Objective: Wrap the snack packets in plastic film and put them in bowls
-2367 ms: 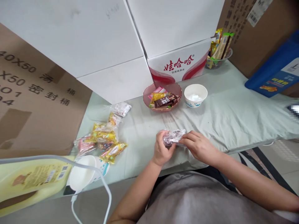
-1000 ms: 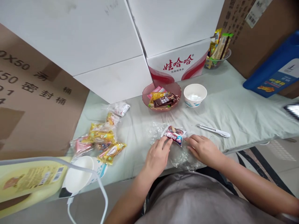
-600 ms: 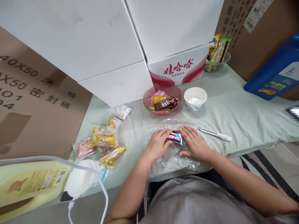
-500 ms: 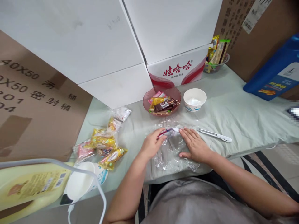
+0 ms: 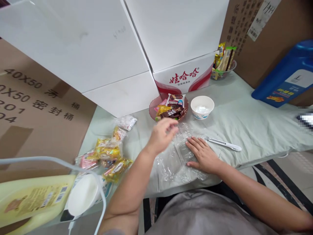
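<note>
My left hand (image 5: 162,133) hovers above the table just in front of the pink dish (image 5: 153,106), fingers loosely apart with nothing in them. A white and red snack packet (image 5: 175,99) lies on top of the other wrapped snacks in that dish. My right hand (image 5: 201,153) lies flat, fingers stretched out, pressing on a crumpled sheet of clear plastic wrap (image 5: 171,163) spread over the pale green cloth.
A white bowl (image 5: 202,107) stands right of the dish; a white-handled cutter (image 5: 223,144) lies beside my right hand. Bagged snacks (image 5: 109,150), a paper cup (image 5: 83,195) and a yellow bottle (image 5: 29,199) sit left. White boxes (image 5: 97,49) and a blue container (image 5: 286,76) line the back.
My left hand lifted the snack packet off the clear wrap and carried it to the pink dish, where it now lies. My right hand stayed flat on the wrap.
</note>
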